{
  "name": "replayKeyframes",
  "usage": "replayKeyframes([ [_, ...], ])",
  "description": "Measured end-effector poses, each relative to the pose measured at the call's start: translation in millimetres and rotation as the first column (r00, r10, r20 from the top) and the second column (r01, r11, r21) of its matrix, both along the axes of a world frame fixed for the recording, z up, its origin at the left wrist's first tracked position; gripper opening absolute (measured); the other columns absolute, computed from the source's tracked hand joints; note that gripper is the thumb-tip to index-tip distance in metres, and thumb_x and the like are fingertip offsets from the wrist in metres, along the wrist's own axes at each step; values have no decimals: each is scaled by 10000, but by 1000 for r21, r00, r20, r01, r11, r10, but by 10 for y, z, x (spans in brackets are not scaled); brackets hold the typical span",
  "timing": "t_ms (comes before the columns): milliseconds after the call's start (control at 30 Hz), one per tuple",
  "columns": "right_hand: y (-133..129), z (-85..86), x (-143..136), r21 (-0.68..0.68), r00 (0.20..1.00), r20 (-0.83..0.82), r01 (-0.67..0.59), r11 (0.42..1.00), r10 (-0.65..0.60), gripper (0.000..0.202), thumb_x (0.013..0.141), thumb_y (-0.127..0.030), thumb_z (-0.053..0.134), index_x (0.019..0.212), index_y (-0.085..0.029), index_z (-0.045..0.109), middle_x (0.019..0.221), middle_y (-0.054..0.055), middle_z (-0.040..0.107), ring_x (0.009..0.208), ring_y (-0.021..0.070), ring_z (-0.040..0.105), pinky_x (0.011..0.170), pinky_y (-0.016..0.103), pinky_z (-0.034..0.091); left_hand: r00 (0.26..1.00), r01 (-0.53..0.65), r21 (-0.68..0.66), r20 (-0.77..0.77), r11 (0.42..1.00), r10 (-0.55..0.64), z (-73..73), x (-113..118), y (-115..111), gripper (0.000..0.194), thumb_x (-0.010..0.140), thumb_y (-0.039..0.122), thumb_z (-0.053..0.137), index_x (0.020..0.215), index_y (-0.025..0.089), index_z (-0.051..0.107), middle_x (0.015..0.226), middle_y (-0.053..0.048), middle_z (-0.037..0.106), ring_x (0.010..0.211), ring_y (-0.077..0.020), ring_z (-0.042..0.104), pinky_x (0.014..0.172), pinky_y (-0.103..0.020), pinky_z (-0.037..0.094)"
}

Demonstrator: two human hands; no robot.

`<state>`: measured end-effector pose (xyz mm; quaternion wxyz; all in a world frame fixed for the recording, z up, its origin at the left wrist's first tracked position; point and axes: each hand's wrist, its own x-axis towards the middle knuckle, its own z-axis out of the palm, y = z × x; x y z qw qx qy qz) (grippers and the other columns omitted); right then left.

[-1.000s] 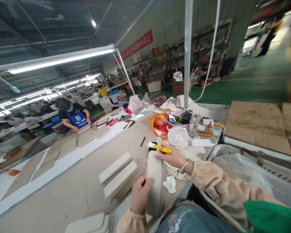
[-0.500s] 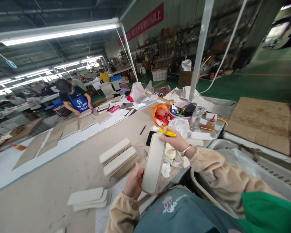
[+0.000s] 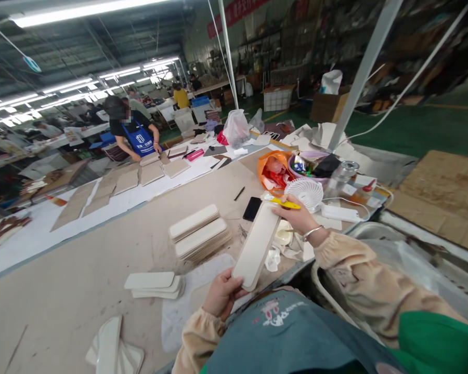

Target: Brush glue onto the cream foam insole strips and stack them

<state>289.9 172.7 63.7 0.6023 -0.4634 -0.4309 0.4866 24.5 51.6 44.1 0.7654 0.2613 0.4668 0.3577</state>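
A long off-white panel with rounded corners (image 3: 256,246) is held tilted between my two hands. My left hand (image 3: 223,293) grips its lower end, thumb on the face. At the upper end, my right hand (image 3: 298,214) holds the panel's edge along with a yellow-handled brush (image 3: 285,203), whose pale bristles point left. Left of the panel are two neat stacks of similar panels (image 3: 200,240). A smaller pile (image 3: 154,281) lies nearer, and a fanned pile (image 3: 115,348) lies at the bottom. Under my right wrist is a cream-coloured bowl (image 3: 284,234).
A black phone (image 3: 252,209), a pen (image 3: 239,194), a white fan (image 3: 304,195), an orange bag (image 3: 273,171) and a glass jar (image 3: 341,179) stand on the table. Across it, a person in a blue apron (image 3: 140,139) handles brown sheets. A metal post (image 3: 364,78) rises at right.
The view has shifted, bringing the fanned pile into sight at the bottom. My hands still hold the panel and brush, and the panel leans further over to the right.
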Motion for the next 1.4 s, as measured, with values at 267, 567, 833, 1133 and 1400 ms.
replayKeyframes([
  [267,62,-94,-77,-15,999,-6,-39,999,39,435,599,-343,775,795,-235,402,630,-84,425,535,85,428,502,222,415,993,-96,-14,-66,995,95,-63,-51,34,501,478,233,844,926,117,653,842,-64,713,710,-171,643,671,-279,509],
  [567,153,-212,-146,-27,999,-15,-30,999,30,449,568,-334,794,777,-228,411,601,-92,430,527,81,423,510,218,403,990,-125,2,-62,992,125,-143,-121,69,365,490,182,820,793,118,627,746,-34,704,675,-142,623,684,-258,484],
  [833,194,-226,-229,-59,999,38,-11,998,13,463,548,-372,786,770,-234,403,596,-95,423,515,80,403,485,214,367,987,-132,-9,-96,991,131,-169,-180,109,380,476,162,814,805,113,630,755,-34,705,682,-139,626,683,-247,485],
  [1133,280,-319,-295,-70,998,23,-49,996,50,457,564,-349,772,789,-235,391,603,-96,415,524,80,398,500,219,362,981,-142,-11,-137,990,139,-203,-242,164,391,462,140,811,804,113,624,734,-26,697,658,-123,613,658,-231,475],
  [1400,355,-434,-357,-43,995,78,-54,998,57,396,601,-331,759,785,-237,421,603,-92,391,527,85,373,495,216,311,979,-147,-24,-147,989,142,-272,-329,206,410,457,148,810,818,119,620,765,-33,699,681,-135,619,684,-246,477],
])
